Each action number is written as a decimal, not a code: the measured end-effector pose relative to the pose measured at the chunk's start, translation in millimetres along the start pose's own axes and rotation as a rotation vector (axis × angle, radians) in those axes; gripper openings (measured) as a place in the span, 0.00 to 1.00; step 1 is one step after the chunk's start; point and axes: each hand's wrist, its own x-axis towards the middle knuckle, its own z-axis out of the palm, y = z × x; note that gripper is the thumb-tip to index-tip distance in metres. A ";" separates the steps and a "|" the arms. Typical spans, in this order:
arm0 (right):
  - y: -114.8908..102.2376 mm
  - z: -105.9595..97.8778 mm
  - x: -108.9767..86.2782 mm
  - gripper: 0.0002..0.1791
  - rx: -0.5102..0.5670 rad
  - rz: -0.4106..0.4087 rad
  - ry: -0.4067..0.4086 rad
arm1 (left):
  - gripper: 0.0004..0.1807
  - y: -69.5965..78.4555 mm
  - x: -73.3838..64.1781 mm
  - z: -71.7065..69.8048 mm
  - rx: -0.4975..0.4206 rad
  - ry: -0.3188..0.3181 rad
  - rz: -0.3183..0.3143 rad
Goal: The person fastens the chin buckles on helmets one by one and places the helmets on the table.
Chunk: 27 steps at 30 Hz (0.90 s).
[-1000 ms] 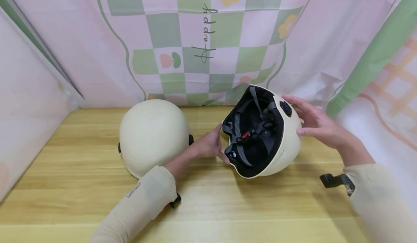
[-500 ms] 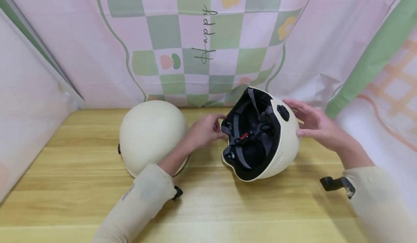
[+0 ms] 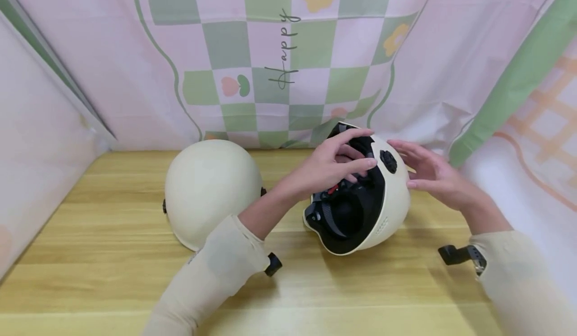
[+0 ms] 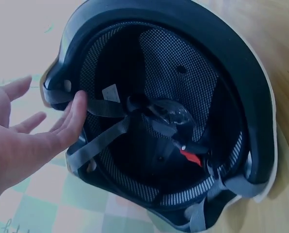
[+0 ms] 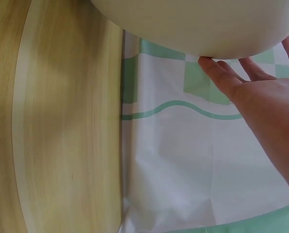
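A cream helmet [image 3: 392, 211] lies tipped on the table, its black padded opening facing left and up. My left hand [image 3: 324, 168] hovers at the upper part of that opening, fingers spread and holding nothing. In the left wrist view, its fingers overlap the rim and a grey chin strap [image 4: 105, 108]; a red buckle tab [image 4: 190, 156] shows deeper inside. With thumb and fingertips my right hand [image 3: 435, 176] touches the back of the shell, near a black round vent [image 3: 388, 161]. The right wrist view shows those fingers right against the smooth shell [image 5: 198, 24].
A second cream helmet [image 3: 212, 191] stands dome up to the left, partly behind my left forearm. Both are on a wooden table [image 3: 112, 271]. A printed curtain [image 3: 311, 40] hangs along the table's back edge, with a pale cloth [image 3: 40, 140] on the left.
My left hand has let go of the helmet's left rim and moved right, over the opening. The helmet has shifted slightly left and down, and the right hand with it.
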 end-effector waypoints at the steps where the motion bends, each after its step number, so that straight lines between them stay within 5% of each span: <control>1: -0.1 0.6 0.3 0.44 -0.004 0.004 0.001 | 0.30 0.9 1.0 1.5 -0.040 -0.010 -0.025; 7: 0.0 2.5 0.5 0.44 0.002 0.018 0.007 | 0.25 0.0 6.6 8.6 -0.135 -0.004 -0.099; 13: 1.3 2.9 1.1 0.44 0.007 0.010 0.002 | 0.21 -3.0 10.4 16.9 -0.308 0.026 -0.073; 27: -0.5 6.3 1.2 0.44 -0.033 0.061 0.049 | 0.20 -0.8 8.3 21.3 -0.409 0.185 -0.087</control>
